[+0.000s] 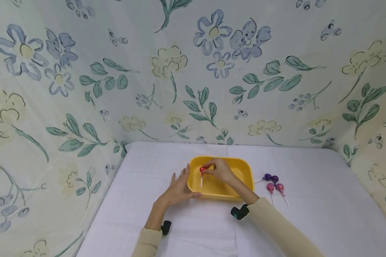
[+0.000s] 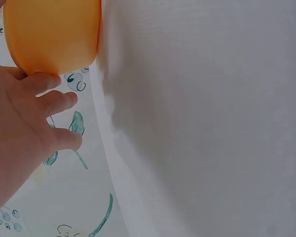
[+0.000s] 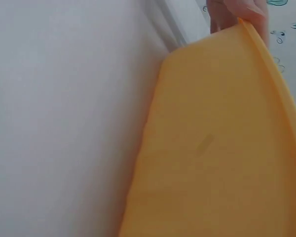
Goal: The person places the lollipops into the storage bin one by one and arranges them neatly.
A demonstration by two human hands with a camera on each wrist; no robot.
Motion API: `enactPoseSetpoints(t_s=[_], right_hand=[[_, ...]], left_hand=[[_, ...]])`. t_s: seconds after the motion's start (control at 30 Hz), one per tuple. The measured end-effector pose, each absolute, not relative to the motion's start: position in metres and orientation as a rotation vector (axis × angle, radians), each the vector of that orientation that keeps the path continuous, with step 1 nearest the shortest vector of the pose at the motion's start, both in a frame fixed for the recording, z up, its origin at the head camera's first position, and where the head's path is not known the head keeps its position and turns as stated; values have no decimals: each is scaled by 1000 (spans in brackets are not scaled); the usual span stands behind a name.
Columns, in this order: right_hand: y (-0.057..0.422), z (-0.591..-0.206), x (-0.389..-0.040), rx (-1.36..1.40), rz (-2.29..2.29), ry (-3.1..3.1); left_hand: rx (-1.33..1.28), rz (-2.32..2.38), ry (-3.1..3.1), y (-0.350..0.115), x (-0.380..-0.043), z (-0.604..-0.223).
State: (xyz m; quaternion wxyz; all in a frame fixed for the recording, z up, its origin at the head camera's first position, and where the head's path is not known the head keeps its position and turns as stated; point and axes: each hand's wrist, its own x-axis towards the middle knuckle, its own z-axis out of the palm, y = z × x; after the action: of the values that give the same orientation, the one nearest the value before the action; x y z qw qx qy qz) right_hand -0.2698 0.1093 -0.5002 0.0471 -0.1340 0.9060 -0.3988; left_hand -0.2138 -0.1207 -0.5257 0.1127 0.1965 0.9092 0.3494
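A yellow plastic tray (image 1: 220,196) stands on the white-covered table. Over its left part, my right hand (image 1: 221,171) pinches a red-wrapped lollipop (image 1: 202,169) by its candy head, with the white stick pointing down. At the tray's left end is my left hand (image 1: 177,188). Its spread fingers touch the left wall and its thumb lies along the near side; the left wrist view shows these fingers (image 2: 59,102) extended beside the yellow wall. In the right wrist view the tray's outer side (image 3: 212,133) fills much of the frame, and the lollipop is out of sight.
To the right of the tray lie two purple lollipops (image 1: 268,177) and two pink lollipops (image 1: 280,187), close together. A floral cloth (image 1: 186,82) hangs behind the table and at its sides. Dark wrist cameras (image 1: 239,212) sit near both sleeves.
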Motion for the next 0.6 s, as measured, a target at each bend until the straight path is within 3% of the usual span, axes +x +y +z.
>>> enactPoseSetpoints(t_s=[0.6], right_hand=[[70, -524, -276, -366, -1234, 2689]], left_hand=[[567, 1018, 2667, -121, -213, -527]])
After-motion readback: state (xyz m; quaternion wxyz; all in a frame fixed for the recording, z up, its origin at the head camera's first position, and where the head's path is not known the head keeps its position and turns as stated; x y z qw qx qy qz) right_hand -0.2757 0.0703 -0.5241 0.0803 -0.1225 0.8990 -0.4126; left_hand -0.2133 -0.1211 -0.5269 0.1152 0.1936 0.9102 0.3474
